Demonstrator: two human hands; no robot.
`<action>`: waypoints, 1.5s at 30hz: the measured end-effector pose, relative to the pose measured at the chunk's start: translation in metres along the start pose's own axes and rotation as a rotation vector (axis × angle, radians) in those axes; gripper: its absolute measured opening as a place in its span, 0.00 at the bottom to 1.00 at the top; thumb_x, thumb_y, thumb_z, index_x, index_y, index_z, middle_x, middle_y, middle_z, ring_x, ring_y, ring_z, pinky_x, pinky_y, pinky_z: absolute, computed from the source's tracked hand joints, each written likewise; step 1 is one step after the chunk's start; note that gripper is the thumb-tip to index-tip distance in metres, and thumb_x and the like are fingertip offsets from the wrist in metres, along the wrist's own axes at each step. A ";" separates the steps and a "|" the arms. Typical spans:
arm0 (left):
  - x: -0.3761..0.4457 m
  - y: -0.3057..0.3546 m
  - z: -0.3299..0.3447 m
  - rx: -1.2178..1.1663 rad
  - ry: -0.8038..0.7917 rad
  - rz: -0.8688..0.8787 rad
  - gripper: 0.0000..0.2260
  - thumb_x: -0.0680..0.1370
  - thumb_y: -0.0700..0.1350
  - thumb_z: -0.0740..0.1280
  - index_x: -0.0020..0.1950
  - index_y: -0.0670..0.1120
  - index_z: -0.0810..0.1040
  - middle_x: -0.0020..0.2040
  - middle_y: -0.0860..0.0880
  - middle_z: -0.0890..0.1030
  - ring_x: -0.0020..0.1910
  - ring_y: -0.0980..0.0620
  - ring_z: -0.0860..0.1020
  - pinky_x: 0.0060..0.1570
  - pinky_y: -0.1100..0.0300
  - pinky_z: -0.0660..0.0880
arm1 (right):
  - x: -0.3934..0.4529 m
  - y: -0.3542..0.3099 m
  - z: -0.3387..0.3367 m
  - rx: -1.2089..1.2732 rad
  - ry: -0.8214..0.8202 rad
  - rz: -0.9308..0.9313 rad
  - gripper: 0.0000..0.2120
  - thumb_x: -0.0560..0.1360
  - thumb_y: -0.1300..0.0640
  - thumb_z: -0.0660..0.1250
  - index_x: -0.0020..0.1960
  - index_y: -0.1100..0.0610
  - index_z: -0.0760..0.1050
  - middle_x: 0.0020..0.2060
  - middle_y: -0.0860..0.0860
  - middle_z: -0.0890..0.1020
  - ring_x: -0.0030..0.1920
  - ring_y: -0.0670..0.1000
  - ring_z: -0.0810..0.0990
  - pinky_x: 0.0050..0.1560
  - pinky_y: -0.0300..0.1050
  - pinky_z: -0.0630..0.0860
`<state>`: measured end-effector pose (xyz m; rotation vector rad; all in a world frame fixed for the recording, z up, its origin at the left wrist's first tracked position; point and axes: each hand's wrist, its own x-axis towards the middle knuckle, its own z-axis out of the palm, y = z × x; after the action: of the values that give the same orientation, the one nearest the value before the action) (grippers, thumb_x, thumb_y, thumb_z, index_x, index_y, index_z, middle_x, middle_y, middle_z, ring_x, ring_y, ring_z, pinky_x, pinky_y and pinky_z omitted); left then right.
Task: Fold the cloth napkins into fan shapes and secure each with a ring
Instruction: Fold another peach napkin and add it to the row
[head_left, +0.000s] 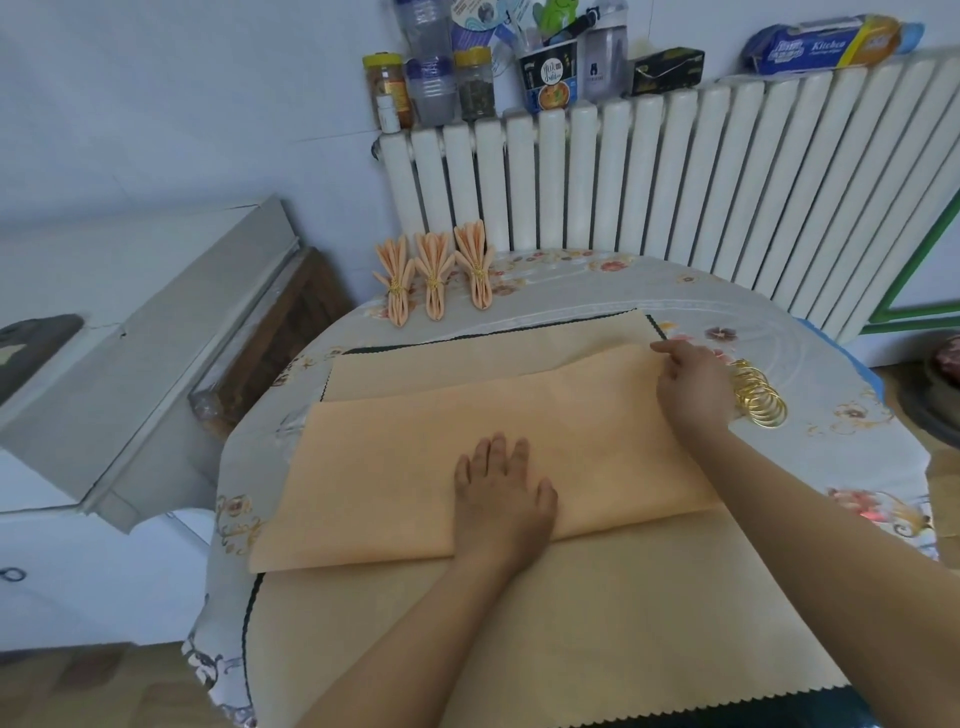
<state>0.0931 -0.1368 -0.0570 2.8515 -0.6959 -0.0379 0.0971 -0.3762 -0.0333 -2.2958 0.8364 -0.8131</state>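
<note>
Nearest the camera, the left hand (501, 486) lies flat with straight fingers on the near edge of the peach napkin (415, 467), pressing it down onto the tan mat (597, 623) that covers the table (779, 312). The napkin is folded over once into a long band — its long axis runs left to right across the table, tilted a little so the right end sits farther away than the left. No pleats show in it yet, so the fan folding of this one is judged barely begun. At that far right corner the right hand (693, 382) rests on the cloth with fingers loosely bent (whether it pinches the corner or only touches it cannot be told). Just beside that hand lies a heap of gold rings (761, 400), unused. Farther back, near the radiator (675, 171), three finished fans (434, 275) lie side by side, each ringed near its lower end — pleats flaring away from the person. Three appear done; at least this one remains.
</note>
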 end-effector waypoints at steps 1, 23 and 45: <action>0.000 0.000 0.000 -0.009 0.007 0.002 0.43 0.64 0.62 0.33 0.77 0.51 0.55 0.78 0.46 0.54 0.77 0.48 0.50 0.74 0.49 0.44 | -0.001 0.004 0.002 -0.035 0.005 -0.003 0.20 0.74 0.67 0.57 0.61 0.53 0.77 0.56 0.56 0.78 0.54 0.59 0.75 0.47 0.50 0.72; 0.003 -0.002 -0.002 -0.004 -0.071 0.027 0.25 0.81 0.54 0.47 0.78 0.50 0.52 0.79 0.46 0.51 0.77 0.49 0.48 0.74 0.50 0.44 | -0.127 -0.073 0.032 0.039 -0.375 -0.146 0.21 0.74 0.53 0.54 0.59 0.56 0.79 0.57 0.54 0.81 0.59 0.56 0.75 0.60 0.43 0.66; -0.015 -0.168 -0.053 0.243 -0.071 -0.068 0.24 0.79 0.59 0.53 0.71 0.48 0.63 0.72 0.46 0.63 0.70 0.45 0.61 0.65 0.49 0.59 | -0.172 -0.109 0.050 -0.433 -0.592 -0.383 0.24 0.79 0.40 0.47 0.74 0.43 0.57 0.75 0.52 0.57 0.73 0.53 0.55 0.71 0.48 0.51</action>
<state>0.1600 0.0263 -0.0402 3.1202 -0.6586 -0.0699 0.0646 -0.1701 -0.0531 -2.9044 0.3220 -0.0522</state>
